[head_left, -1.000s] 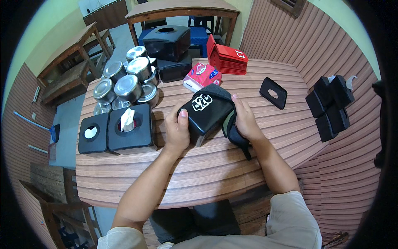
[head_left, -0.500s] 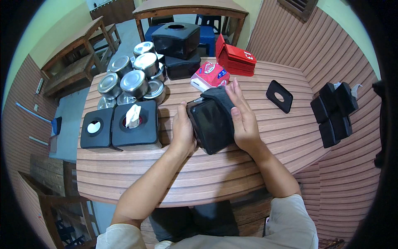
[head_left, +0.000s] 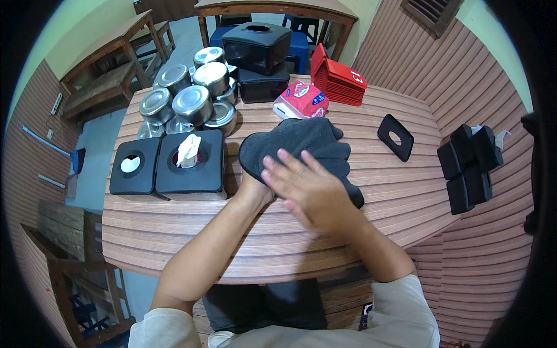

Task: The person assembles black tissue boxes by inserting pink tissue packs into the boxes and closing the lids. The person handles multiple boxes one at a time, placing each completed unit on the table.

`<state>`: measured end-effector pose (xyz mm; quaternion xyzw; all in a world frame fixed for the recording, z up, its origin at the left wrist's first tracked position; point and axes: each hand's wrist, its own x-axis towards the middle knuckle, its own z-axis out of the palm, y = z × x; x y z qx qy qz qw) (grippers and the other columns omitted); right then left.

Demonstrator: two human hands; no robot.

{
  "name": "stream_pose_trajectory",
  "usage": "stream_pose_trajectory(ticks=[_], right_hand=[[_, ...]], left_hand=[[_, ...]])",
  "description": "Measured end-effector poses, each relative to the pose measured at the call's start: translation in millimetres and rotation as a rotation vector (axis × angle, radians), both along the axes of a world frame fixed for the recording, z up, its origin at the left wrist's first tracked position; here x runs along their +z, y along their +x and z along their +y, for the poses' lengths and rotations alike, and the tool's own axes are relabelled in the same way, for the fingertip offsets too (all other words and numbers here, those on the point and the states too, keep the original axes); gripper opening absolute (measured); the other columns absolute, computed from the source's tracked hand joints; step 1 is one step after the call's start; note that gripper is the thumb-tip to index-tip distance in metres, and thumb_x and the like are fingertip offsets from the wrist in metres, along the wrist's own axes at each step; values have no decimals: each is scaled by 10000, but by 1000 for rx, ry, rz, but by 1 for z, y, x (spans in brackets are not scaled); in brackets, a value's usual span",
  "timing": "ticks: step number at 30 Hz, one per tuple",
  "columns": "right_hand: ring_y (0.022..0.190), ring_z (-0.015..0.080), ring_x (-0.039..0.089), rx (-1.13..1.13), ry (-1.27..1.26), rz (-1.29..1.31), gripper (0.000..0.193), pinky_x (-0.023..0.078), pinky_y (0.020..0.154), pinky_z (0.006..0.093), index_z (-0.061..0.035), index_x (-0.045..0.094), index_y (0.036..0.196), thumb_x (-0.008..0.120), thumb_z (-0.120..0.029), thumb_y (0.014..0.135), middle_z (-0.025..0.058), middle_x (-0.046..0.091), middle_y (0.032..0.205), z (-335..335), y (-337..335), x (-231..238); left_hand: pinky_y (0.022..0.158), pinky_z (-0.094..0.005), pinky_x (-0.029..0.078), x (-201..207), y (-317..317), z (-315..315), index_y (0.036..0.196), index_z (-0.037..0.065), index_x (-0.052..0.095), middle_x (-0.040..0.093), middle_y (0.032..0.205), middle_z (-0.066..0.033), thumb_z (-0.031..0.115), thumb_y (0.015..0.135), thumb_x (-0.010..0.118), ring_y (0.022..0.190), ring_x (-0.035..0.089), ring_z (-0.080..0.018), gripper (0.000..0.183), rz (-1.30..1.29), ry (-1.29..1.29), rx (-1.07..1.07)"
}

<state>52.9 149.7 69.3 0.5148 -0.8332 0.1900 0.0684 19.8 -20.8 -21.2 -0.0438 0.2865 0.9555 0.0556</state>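
A dark grey cloth (head_left: 307,142) is spread out in front of me, draped over the black tissue box, which it hides. My left hand (head_left: 258,191) reaches under the cloth's left side; its wrist and palm edge show, the fingers are covered. My right hand (head_left: 301,188) lies on top, fingers stretched and apart, palm against the fabric. A loose black lid (head_left: 395,138) with an oval hole rests on the table to the right. Just beyond the cloth is a red and white tissue pack (head_left: 301,100).
Two black tissue boxes (head_left: 190,165) stand at left, tissue showing in their openings. Behind them are stacked metal tins (head_left: 192,105), then larger black boxes (head_left: 257,46). Red folded signs (head_left: 339,78) stand at the back. Several small black boxes (head_left: 469,168) are stacked at the table's right edge (head_left: 432,217).
The cloth, earlier folded at the box's right side under my right hand, now spreads over the box. My right hand has moved left and nearer, onto the cloth. The view has shifted slightly.
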Motion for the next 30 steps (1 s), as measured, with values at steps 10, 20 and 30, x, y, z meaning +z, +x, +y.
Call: stream_pose_trajectory(ticks=[10,20,30], right_hand=[[1607,565,197,-270,-393,-326,647,221,1308,523,-163,386,1689,588,-204,1075,398,204,1721,32,-52,-12],[1605,502,276,-194,109,200,675,248,1218,760,-152,522,1608,672,-402,999,232,341,1734,-5,4,3],[1476,471,491,-451,-344,-152,770,392,1223,468,-85,434,1648,680,-479,1034,310,456,1629,24,-41,-15]], left_hand=[[1005,-499,614,32,1,4,1309,54,637,732,1241,-157,562,1138,367,1132,735,-297,600,-291,-224,139],[879,-406,661,29,9,4,1309,35,666,752,1220,-141,307,1113,501,1027,771,-255,374,-186,-85,116],[904,-469,637,31,-2,8,1225,18,646,735,1147,-175,496,1139,356,1019,754,-290,566,-288,-204,100]])
